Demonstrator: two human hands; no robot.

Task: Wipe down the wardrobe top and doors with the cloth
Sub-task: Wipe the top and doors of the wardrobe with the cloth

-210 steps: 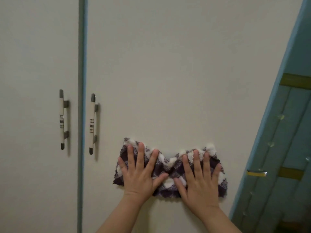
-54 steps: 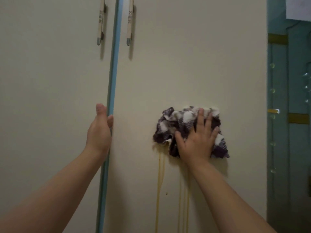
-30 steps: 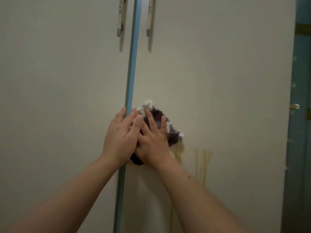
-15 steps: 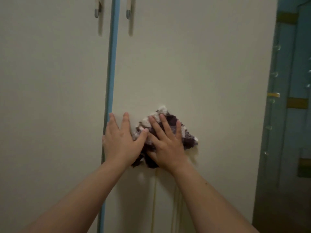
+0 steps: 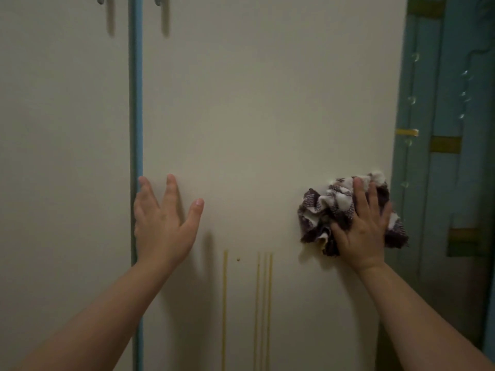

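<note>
A bunched purple-and-white checked cloth [image 5: 325, 210] lies against the right cream wardrobe door [image 5: 267, 103], near the door's right edge. My right hand [image 5: 361, 228] presses flat on the cloth with straight, spread fingers. My left hand [image 5: 163, 223] is open with spread fingers at the door's left edge, beside the blue strip [image 5: 135, 103] between the two doors; it holds nothing. Yellow drip streaks [image 5: 263, 303] run down the door below and between my hands. The left door [image 5: 64, 156] fills the left side.
Two door handle ends [image 5: 158, 0] show at the top edge. A teal door [image 5: 444, 156] with yellow bands stands to the right of the wardrobe, close to the cloth.
My right hand has slid the cloth from near the blue strip to the door's right edge. My left hand has come off the cloth and stayed at the left.
</note>
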